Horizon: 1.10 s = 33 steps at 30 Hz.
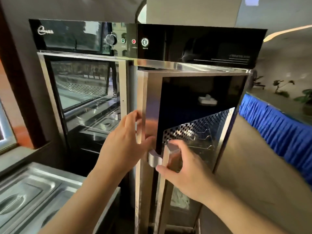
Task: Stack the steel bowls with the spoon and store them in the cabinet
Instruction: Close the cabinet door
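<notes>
A tall steel cabinet (177, 64) with two glass doors and a black control panel fills the view. Its right door (150, 102) stands slightly ajar. My right hand (184, 168) is wrapped around the door's vertical steel handle (155, 160). My left hand (125, 141) lies on the door's left edge, fingers curled into the gap, thumb on the steel face. Behind the left door's glass, steel containers (98, 122) sit on wire shelves. No loose bowls or spoon are in view.
A steel counter with recessed trays (33, 188) lies at lower left, close to the cabinet. A table with a blue skirt (276, 130) stands to the right, with plants (285, 86) beyond it. A dark wooden frame (18, 92) borders the left.
</notes>
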Motion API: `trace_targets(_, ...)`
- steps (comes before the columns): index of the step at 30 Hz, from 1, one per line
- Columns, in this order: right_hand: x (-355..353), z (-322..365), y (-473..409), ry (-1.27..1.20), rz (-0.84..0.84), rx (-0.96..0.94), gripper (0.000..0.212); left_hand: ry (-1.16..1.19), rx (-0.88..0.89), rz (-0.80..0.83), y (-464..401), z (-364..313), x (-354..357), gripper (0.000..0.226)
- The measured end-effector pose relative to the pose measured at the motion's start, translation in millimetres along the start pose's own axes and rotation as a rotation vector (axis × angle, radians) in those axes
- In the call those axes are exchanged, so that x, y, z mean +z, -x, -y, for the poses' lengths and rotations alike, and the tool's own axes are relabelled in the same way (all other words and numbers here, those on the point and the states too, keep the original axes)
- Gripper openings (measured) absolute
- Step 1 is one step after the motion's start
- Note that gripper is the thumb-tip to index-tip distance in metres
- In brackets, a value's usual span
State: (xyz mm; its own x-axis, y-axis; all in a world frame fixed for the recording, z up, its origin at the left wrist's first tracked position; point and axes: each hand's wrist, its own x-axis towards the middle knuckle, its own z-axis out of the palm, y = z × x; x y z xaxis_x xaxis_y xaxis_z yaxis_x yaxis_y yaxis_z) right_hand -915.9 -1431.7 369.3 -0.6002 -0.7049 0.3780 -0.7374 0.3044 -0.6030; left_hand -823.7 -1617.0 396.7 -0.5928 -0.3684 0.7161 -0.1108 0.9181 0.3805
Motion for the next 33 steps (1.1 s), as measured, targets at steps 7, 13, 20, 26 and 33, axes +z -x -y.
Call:
trace_targets(7,91.8,-14.3,-66.3,-0.157,0.122,0.296,0.048,-0.082,0.069,-0.038,-46.5,82.7,17.9,0.062)
trace_targets(13,133.1,-20.8,-115.6,-0.232,0.101,0.357,0.047,-0.066,0.128,-0.021,-83.8,144.7,46.4,0.045)
trace_targets(20,179.0,-46.0,-185.6,-0.243,0.151,0.426,0.041,-0.064,0.109,-0.047,-130.8,200.1,90.1,0.038)
trace_targets(26,206.1,-65.6,-245.0,-0.232,0.157,0.391,0.031,-0.112,-0.075,0.006,-168.7,232.8,123.6,0.058)
trace_targets(33,212.7,-79.1,-293.8,-0.173,0.124,0.344,0.037,-0.133,-0.159,0.155,-197.8,281.6,150.5,0.088)
